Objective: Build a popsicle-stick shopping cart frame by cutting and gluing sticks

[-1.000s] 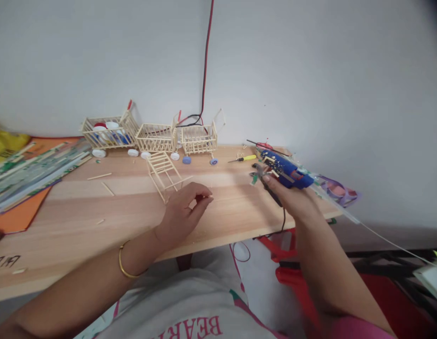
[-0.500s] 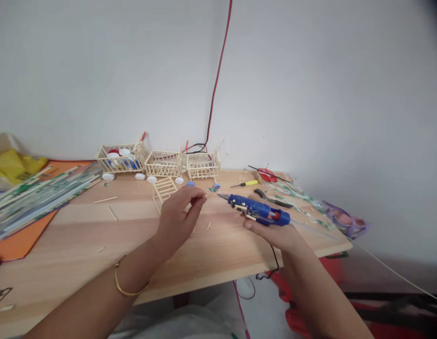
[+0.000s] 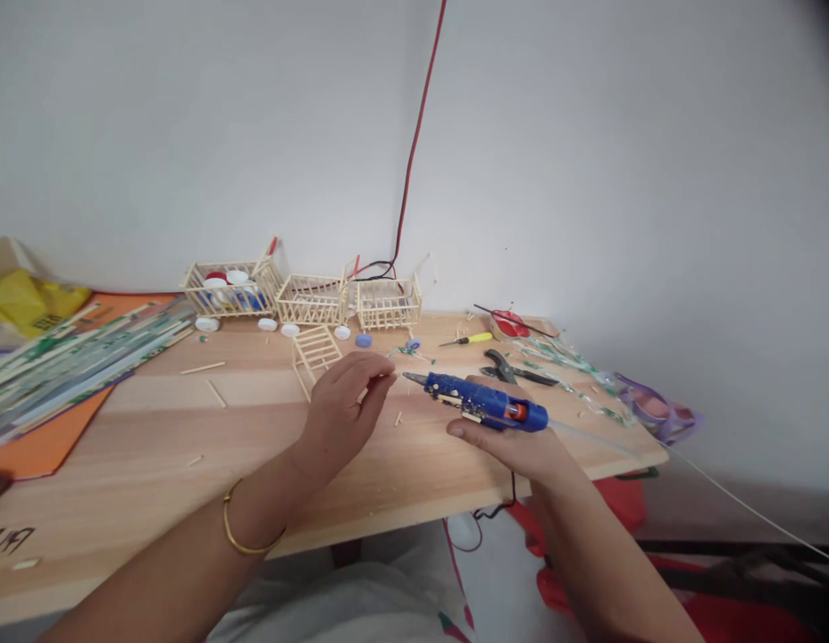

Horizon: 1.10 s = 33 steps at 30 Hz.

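My right hand point(image 3: 514, 438) is wrapped round a blue hot glue gun point(image 3: 478, 397), whose nozzle points left. A clear glue stick point(image 3: 592, 435) sticks out of its back. Opposite the nozzle, my left hand point(image 3: 344, 406) pinches thumb and fingers together. Whatever lies between those fingertips is too small to make out; the nozzle tip is very close to them. Behind my left hand a ladder-like frame of thin sticks point(image 3: 314, 350) rests on the wooden table point(image 3: 254, 446), partly hidden by the hand.
Three small stick-built carts point(image 3: 388, 308) line the wall, the leftmost holding bottles. A yellow-handled screwdriver point(image 3: 474, 338), black pliers point(image 3: 522, 371) and a red bowl point(image 3: 510, 324) are at the right. A bundle of sticks point(image 3: 93, 357) covers an orange folder point(image 3: 59, 442).
The glue gun has moved slightly left, bringing its nozzle nearer my left fingertips. My left hand stays pinched in almost the same place. The view has shifted a little.
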### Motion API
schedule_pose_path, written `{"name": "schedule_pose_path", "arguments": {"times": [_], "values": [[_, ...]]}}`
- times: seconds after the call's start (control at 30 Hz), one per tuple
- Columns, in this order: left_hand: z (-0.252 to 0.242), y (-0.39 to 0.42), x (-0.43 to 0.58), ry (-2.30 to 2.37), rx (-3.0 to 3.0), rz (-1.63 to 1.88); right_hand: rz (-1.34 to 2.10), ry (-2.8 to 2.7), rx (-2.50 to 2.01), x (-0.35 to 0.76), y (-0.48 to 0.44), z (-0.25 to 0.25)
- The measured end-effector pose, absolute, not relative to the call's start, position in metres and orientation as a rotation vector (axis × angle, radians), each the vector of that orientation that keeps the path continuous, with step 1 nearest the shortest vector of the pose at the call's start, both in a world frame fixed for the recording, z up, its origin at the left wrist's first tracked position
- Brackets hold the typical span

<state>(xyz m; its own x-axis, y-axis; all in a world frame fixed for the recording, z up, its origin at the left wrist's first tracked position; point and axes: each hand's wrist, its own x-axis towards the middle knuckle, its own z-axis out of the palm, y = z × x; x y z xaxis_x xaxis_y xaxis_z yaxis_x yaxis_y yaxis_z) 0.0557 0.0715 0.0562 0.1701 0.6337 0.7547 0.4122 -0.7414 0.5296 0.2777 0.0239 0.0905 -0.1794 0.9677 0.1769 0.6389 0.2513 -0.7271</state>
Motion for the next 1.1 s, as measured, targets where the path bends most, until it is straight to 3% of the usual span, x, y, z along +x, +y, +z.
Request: {"name": "schedule_pose_path", "arguments": {"times": [0.53,1.1], "values": [[0.0576,0.0705,0.0549,0.991,2.256,1.629,0.839,-1.806,-1.499,0.2713,0.0257,0.0917],[0.061,0.069,0.0548,1.019,2.219,1.601,0.739,-1.877,-1.456,0.2705,0.0237,0.0937]]}}
